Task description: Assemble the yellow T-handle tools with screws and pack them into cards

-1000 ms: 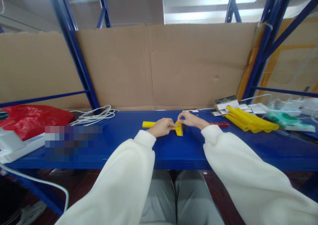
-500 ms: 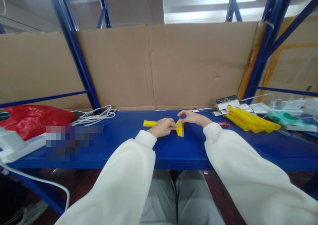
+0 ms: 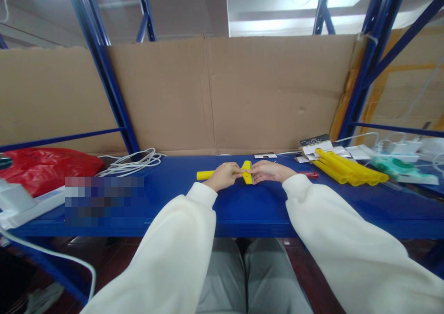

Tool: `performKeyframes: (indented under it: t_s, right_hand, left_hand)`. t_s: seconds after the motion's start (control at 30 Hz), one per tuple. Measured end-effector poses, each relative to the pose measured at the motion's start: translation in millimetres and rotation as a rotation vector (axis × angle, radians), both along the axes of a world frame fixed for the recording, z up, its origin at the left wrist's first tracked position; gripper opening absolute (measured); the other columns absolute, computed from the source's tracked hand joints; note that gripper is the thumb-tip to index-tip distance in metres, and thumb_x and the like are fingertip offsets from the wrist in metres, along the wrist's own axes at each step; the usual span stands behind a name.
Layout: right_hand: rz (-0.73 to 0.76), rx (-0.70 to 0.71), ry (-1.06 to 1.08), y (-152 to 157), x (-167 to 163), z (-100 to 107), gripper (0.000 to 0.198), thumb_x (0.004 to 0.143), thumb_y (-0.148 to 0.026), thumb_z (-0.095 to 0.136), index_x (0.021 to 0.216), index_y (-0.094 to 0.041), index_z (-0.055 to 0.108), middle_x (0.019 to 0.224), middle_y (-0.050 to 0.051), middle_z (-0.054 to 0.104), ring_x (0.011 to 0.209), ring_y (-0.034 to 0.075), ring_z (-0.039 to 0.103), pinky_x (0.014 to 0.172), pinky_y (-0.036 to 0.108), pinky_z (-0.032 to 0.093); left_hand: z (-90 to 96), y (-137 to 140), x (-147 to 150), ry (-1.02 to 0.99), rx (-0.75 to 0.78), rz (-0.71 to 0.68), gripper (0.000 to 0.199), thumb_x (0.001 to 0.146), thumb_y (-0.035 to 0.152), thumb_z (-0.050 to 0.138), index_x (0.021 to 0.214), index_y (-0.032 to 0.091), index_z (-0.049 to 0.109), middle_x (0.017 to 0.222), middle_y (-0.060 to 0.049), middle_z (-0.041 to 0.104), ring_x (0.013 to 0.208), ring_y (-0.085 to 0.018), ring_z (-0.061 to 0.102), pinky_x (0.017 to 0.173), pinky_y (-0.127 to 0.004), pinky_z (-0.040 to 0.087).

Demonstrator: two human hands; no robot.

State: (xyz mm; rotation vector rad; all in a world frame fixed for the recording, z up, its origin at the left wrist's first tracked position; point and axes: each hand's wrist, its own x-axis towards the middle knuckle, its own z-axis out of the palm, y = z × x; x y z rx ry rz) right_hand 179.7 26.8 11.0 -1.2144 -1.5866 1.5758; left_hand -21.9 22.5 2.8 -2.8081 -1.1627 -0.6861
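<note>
A yellow scraper [image 3: 247, 177] lies crosswise over the blue shelf, its tube handle [image 3: 204, 175] pointing left and its flared head with a pale blade edge facing right. My left hand [image 3: 225, 175] is closed around it where handle and head meet, hiding part of the handle. My right hand [image 3: 268, 171] pinches the head near the blade edge from the right side, with thumb and index finger together. What else those fingertips may hold is too small to make out. Just past my right wrist, a red-handled tool [image 3: 310, 175] lies partly covered.
Several yellow tubes [image 3: 350, 168] are piled at the right beside printed cards [image 3: 315, 144] and a green plastic packet [image 3: 398, 167]. Another card [image 3: 265, 156] lies behind my right hand. At left are a white cable coil [image 3: 137, 162], a red bag [image 3: 52, 168] and a power strip [image 3: 34, 207].
My right hand has come down and its fingers have closed on the scraper head's blade side. The head has shifted slightly up and left, and a card behind has come into fuller view.
</note>
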Motion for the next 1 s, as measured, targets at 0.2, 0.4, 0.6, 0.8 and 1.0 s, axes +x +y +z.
performKeyframes:
  t_s: [0.2, 0.4, 0.6, 0.8, 1.0]
  right_hand:
    - [-0.087, 0.006, 0.046, -3, -6, -4, 0.007, 0.084, -0.007, 0.068, 0.079, -0.012, 0.066, 0.064, 0.002, 0.07, 0.057, 0.011, 0.066, 0.065, 0.022, 0.059]
    - [-0.072, 0.023, 0.062, -1, -4, -8, 0.012, 0.081, -0.007, 0.071, 0.073, -0.013, 0.064, 0.064, 0.004, 0.07, 0.058, 0.011, 0.066, 0.066, 0.023, 0.059]
    - [-0.046, 0.039, 0.073, 0, -4, -10, 0.012, 0.081, -0.009, 0.071, 0.073, -0.014, 0.064, 0.065, 0.003, 0.07, 0.06, 0.011, 0.066, 0.069, 0.024, 0.059]
    - [-0.027, 0.033, 0.091, -3, -5, -7, 0.01, 0.082, -0.008, 0.069, 0.074, -0.014, 0.064, 0.064, 0.002, 0.069, 0.057, 0.01, 0.064, 0.066, 0.022, 0.058]
    - [-0.03, 0.035, 0.089, -2, -4, -6, 0.01, 0.082, -0.009, 0.069, 0.075, -0.014, 0.064, 0.065, 0.002, 0.07, 0.059, 0.011, 0.065, 0.068, 0.024, 0.058]
  left_hand:
    - [1.1, -2, 0, 0.029, 0.027, 0.002, 0.03, 0.09, 0.018, 0.058, 0.116, 0.02, 0.074, 0.11, -0.009, 0.073, 0.1, -0.021, 0.068, 0.09, -0.03, 0.05]
    - [-6.4, -3, 2, 0.071, 0.029, 0.036, 0.05, 0.092, 0.02, 0.053, 0.142, 0.017, 0.051, 0.127, -0.012, 0.068, 0.116, -0.023, 0.064, 0.096, -0.031, 0.049]
    - [-5.2, -11, 4, 0.202, 0.081, 0.082, 0.05, 0.094, 0.019, 0.05, 0.143, 0.016, 0.047, 0.124, -0.016, 0.066, 0.113, -0.026, 0.065, 0.094, -0.036, 0.05]
    - [2.7, -21, 8, 0.346, 0.177, 0.157, 0.052, 0.093, 0.012, 0.046, 0.145, 0.014, 0.043, 0.122, -0.018, 0.064, 0.108, -0.027, 0.066, 0.091, -0.037, 0.052]
    - [4.0, -23, 10, 0.362, 0.194, 0.166, 0.053, 0.092, 0.008, 0.041, 0.146, 0.013, 0.041, 0.117, -0.018, 0.064, 0.105, -0.026, 0.066, 0.089, -0.037, 0.053]
